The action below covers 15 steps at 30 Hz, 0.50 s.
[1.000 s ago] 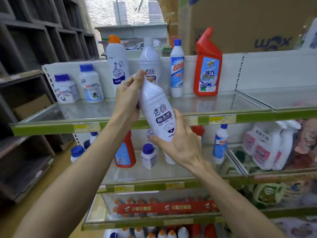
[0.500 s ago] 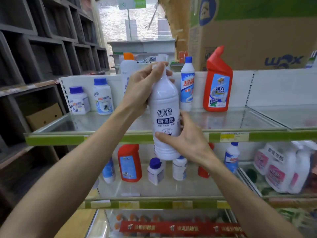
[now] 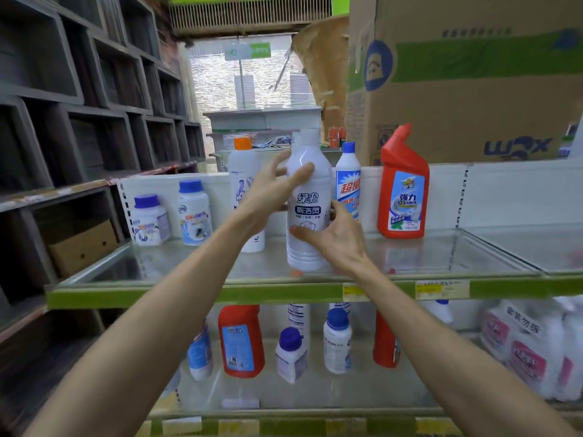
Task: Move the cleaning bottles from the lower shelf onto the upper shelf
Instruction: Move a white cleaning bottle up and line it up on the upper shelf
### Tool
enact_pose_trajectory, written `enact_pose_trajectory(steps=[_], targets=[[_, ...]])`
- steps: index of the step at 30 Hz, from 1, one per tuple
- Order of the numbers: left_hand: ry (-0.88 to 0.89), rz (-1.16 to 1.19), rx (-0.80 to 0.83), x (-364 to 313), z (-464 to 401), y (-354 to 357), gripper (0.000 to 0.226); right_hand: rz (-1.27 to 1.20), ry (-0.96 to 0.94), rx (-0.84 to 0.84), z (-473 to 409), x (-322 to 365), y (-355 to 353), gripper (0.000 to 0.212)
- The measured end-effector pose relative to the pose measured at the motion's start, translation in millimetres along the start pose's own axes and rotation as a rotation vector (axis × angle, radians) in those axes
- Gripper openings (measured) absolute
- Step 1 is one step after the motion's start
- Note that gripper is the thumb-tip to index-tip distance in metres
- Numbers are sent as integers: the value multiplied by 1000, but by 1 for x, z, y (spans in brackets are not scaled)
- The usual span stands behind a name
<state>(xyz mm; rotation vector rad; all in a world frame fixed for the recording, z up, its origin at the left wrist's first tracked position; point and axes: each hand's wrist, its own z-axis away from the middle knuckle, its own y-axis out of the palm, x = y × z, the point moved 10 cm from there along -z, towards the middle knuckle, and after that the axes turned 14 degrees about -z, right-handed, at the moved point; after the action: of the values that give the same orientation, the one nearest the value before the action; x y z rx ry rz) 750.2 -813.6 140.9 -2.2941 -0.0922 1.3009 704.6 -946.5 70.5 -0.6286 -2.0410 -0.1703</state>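
Two hands steadied a white bottle [image 3: 307, 212] upright on the upper shelf [image 3: 195, 293]: the left hand [image 3: 271, 197] curled its fingers round the shoulder, the right hand [image 3: 336, 241] cupped the base, apparently against tipping. More bottles [image 3: 241, 340] waited below the fingers.

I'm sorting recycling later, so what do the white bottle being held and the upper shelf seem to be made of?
White bottle: likely glossy opaque plastic, judging by soft highlights on its shoulder and moulded ribs near the base. Upper shelf: seemingly clear glass or acrylic, since it mirrors bottles and shows things beneath.
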Motion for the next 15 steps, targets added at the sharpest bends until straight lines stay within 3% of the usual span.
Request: enact_pose_trajectory(steps=[3,15], targets=[[-24,-49,21,14,0,7,62,-26,36,-35,-2,-15,1,61],[-75,58,-80,41,4,3,44,39,60,5,1,-25,21,71]])
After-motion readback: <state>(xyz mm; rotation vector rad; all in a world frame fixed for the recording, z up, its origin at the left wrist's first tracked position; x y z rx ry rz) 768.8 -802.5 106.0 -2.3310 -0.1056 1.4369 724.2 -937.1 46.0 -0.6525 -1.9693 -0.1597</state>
